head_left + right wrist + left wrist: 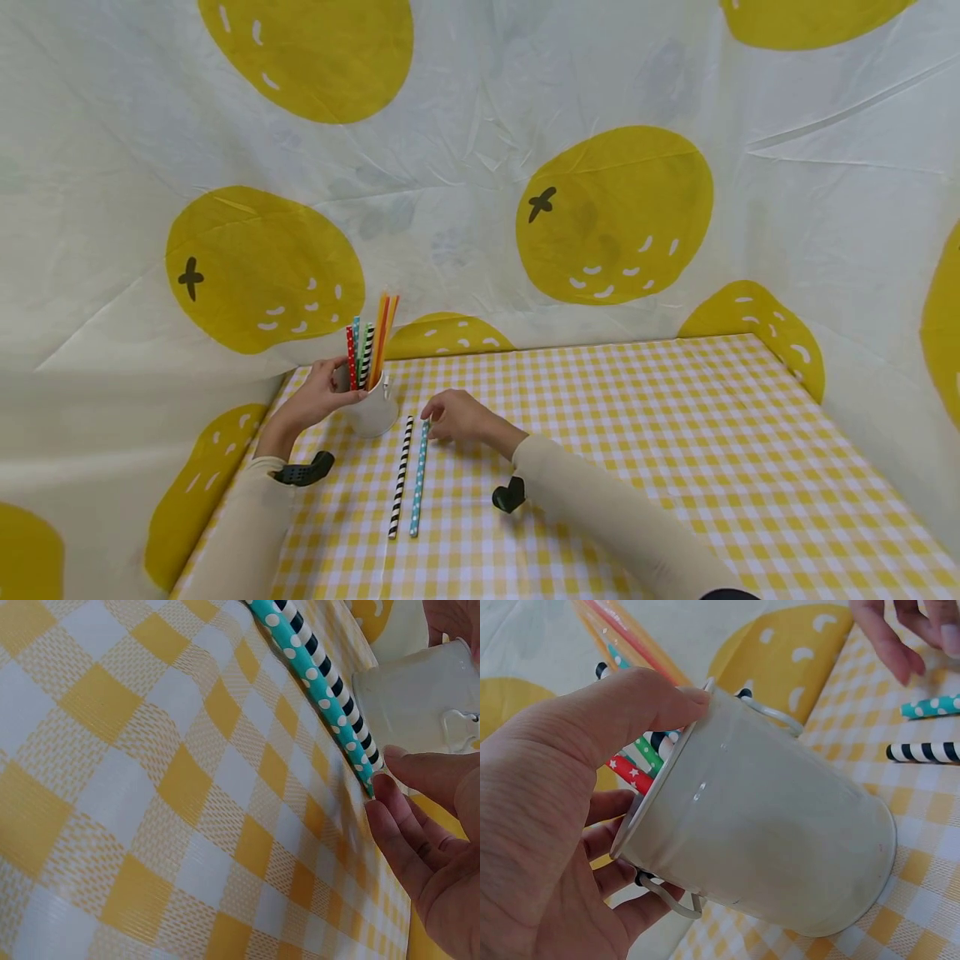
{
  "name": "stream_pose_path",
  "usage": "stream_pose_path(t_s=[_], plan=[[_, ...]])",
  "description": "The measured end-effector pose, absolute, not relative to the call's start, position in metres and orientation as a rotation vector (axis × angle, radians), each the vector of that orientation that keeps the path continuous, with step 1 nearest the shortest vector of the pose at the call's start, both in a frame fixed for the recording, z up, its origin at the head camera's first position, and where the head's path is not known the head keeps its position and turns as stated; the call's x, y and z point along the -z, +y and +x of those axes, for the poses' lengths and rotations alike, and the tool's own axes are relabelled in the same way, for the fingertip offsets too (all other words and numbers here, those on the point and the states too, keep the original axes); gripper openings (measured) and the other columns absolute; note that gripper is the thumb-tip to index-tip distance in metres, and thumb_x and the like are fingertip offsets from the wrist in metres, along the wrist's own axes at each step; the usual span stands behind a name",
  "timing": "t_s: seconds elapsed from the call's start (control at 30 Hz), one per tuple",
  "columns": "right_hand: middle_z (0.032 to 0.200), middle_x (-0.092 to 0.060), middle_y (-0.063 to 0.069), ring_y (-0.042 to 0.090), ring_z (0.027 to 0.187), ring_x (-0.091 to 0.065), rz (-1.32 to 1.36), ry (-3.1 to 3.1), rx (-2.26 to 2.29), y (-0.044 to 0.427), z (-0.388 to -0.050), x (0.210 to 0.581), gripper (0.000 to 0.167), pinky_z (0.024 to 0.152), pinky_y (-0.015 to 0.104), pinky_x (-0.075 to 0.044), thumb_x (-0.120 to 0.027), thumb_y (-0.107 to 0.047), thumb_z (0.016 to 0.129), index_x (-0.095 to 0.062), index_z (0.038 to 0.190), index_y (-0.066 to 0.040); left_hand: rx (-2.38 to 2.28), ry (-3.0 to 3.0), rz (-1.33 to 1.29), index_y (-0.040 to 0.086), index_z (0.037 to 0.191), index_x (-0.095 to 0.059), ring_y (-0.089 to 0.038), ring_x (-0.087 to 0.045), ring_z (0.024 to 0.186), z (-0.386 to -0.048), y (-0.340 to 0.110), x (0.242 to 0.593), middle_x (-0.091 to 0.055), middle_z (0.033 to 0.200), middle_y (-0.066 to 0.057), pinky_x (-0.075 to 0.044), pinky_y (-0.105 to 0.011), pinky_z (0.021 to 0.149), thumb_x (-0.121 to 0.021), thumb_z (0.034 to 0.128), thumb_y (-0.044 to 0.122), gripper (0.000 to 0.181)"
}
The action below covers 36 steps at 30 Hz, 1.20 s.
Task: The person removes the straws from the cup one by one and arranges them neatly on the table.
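Note:
A small white metal pail with side loops stands on the table, filled with several patterned straws and taller orange straws. My left hand grips its rim, the thumb at the near side and the fingers behind, as the left wrist view shows. To the pail's right lie a black-and-white striped straw and a teal straw with white dots, side by side. By the far end of the teal straw hovers my right hand, its fingers loosely bent; a small gap shows in the left wrist view.
A yellow-and-white checked cloth covers the table and stretches far to the right. White fabric printed with yellow fruit hangs behind the table and along its left side.

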State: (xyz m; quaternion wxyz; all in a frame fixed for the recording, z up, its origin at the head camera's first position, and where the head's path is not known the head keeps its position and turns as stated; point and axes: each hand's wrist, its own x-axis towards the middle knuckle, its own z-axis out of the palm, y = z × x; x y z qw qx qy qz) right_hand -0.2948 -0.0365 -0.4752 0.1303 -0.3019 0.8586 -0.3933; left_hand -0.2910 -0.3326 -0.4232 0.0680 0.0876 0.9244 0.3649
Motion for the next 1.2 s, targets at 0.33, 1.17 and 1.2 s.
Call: stream_pose_path(t_s=[0.33,1.17,1.2], plan=[[0.107,-0.073,0.012,0.017,0.091,-0.067,-0.964,2.478,1.243,-0.037,-0.300,0.455,0.030,0.077,0.026,-0.052,-0.079,-0.007,0.089,-0.072,0.118,-0.004,-1.151,2.757,0.223,0.003,0.160,-0.019,-0.037,-0.037,0.113,-0.288,-0.335,0.425,-0.018,0.153,-0.026,-0.041,-0.049,0.090,-0.072,0.0948,0.038,0.091],[0.118,-0.069,0.012,0.016,0.096,-0.069,-0.955,2.377,1.481,-0.067,-0.312,0.388,0.050,0.081,0.027,-0.055,-0.075,-0.012,0.093,-0.060,0.141,-0.009,-1.209,2.758,0.260,0.000,0.159,-0.021,-0.038,-0.038,0.112,-0.289,-0.329,0.425,-0.017,0.153,-0.029,-0.041,-0.048,0.090,-0.072,0.0956,0.030,0.086],[0.118,-0.069,0.012,0.017,0.096,-0.069,-0.954,2.376,1.485,-0.068,-0.313,0.387,0.050,0.081,0.027,-0.055,-0.075,-0.012,0.093,-0.060,0.141,-0.009,-1.224,2.747,0.267,0.000,0.158,-0.021,-0.038,-0.038,0.114,-0.289,-0.328,0.425,-0.016,0.153,-0.029,-0.042,-0.047,0.090,-0.072,0.0960,0.029,0.086]])
